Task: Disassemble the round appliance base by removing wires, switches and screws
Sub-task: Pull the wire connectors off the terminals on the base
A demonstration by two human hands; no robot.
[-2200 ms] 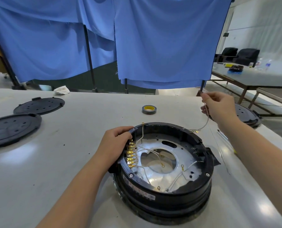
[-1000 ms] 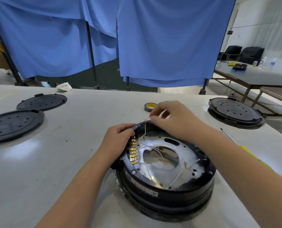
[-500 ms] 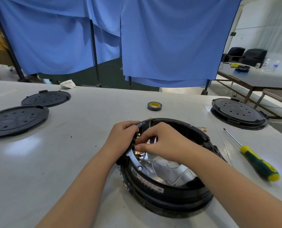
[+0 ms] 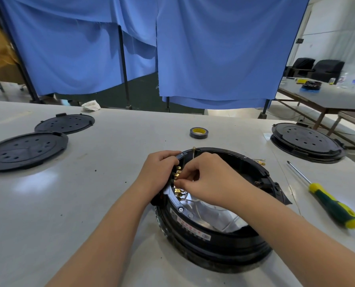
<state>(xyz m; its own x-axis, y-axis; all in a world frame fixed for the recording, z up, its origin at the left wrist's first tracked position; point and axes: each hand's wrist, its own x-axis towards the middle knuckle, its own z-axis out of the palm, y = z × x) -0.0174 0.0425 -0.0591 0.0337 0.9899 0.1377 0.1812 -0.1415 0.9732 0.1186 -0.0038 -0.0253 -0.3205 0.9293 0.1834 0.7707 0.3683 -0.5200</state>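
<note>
While gripped at its rim — base (image 4: 224, 241), table (image 4: 110, 183) edge distant.

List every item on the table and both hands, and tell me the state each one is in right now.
Round base: open, silver plate and wires exposed.
Gold terminals: seated on the inner rim.
Left hand: grips the base rim.
Right hand: pinches at the terminals.
Screwdriver: lying unused.
Tape roll: lying flat.
Two black covers: off, lying flat.
Second base: cover on.
Loose wire: lying behind the base.
</note>
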